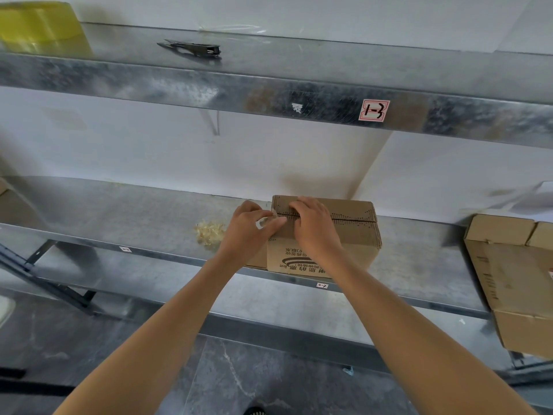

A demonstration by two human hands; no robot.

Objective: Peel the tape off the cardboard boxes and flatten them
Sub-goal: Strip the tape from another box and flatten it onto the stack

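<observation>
Both hands work at the top of a small cardboard box (326,235) on the metal shelf (119,211) — the left hand (251,229) pinches a strip of clear tape (264,221) at the box's left edge, while the right hand (314,226) presses flat on the lid, fingers curled at the seam. Left of the box lies a wad of peeled tape (209,232); more boxes (508,274) sit far right.

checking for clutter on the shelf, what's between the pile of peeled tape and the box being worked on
In the head view, only the left hand lies between the tape pile and the box; the shelf there is otherwise bare.
</observation>
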